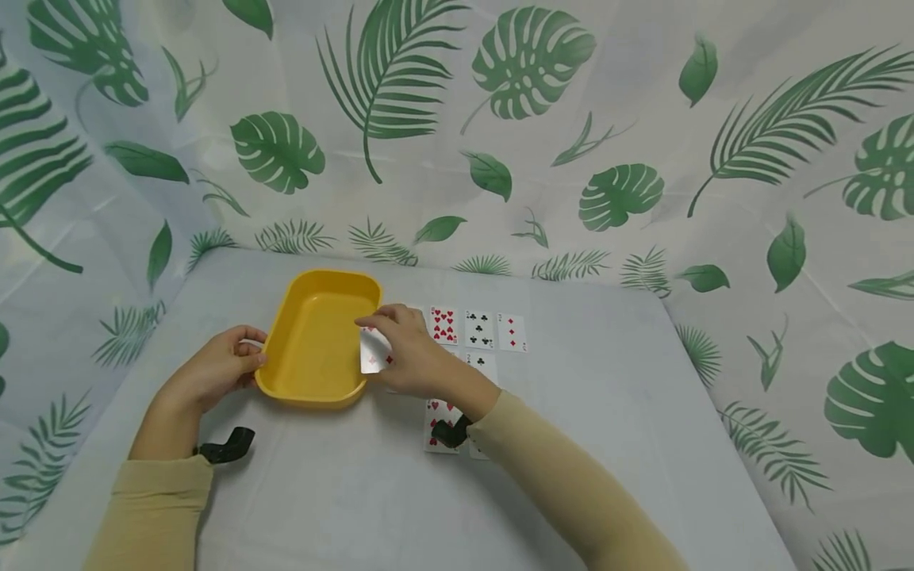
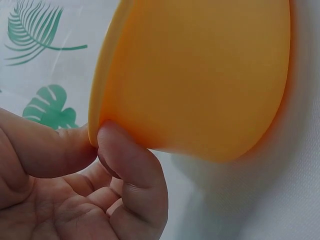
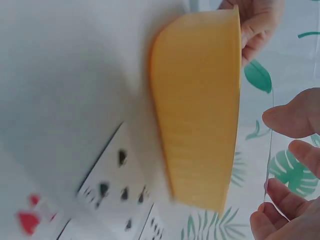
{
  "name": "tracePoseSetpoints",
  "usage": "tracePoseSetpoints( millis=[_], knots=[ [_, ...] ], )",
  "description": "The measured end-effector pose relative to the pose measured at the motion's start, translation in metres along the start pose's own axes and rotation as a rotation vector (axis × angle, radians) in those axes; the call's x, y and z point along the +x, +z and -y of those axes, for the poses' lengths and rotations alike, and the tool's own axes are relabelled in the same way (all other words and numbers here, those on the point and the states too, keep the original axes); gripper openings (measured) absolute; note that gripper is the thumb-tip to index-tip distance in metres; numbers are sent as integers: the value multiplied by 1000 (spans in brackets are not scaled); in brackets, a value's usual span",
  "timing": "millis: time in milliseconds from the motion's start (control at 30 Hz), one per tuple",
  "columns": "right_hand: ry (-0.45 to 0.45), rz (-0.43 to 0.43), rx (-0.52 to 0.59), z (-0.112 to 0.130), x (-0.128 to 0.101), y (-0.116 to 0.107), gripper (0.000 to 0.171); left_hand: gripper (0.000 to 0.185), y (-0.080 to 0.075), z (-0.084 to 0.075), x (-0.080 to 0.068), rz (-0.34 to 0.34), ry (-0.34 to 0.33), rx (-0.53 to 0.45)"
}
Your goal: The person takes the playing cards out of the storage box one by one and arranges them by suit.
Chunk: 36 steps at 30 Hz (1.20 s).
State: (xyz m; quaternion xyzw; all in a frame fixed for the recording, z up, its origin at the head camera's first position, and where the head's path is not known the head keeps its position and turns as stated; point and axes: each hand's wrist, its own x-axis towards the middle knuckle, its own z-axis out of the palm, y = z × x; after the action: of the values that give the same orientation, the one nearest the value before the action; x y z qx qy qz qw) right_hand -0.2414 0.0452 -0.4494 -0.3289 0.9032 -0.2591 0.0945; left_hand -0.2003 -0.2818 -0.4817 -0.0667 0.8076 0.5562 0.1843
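Observation:
A yellow plastic tray [image 1: 314,373] sits on the white table. My left hand [image 1: 251,358] pinches its left rim; in the left wrist view the thumb and a finger of that hand [image 2: 98,141] clamp the tray's lip [image 2: 200,75]. My right hand [image 1: 385,341] holds a playing card [image 1: 371,353] on edge over the tray's right rim. The right wrist view shows that card [image 3: 270,145] edge-on between the thumb and fingers of the right hand [image 3: 274,165], beside the tray wall [image 3: 200,115].
Face-up cards lie right of the tray: a nine of hearts [image 1: 443,325], a clubs card [image 1: 479,329], a diamonds card [image 1: 512,332], another clubs card [image 1: 485,365] and a hearts card [image 1: 437,419] near my right wrist. A leaf-print curtain [image 1: 500,143] surrounds the table.

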Motion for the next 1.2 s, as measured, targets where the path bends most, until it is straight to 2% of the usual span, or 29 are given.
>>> tracePoseSetpoints(
  millis=[133,667,1033,1200],
  knots=[
    [-4,-22,7,-13,-15,-4,81,43,-1,1,1,-1,3,5],
    [161,-115,70,-66,-76,-16,83,46,-1,2,-3,-11,-8,12],
    [261,-146,-23,-126,-119,-21,78,45,0,2,-2,8,7,17],
    [306,-132,-39,-142,-134,-24,82,45,0,1,-2,5,7,25]
  ],
)
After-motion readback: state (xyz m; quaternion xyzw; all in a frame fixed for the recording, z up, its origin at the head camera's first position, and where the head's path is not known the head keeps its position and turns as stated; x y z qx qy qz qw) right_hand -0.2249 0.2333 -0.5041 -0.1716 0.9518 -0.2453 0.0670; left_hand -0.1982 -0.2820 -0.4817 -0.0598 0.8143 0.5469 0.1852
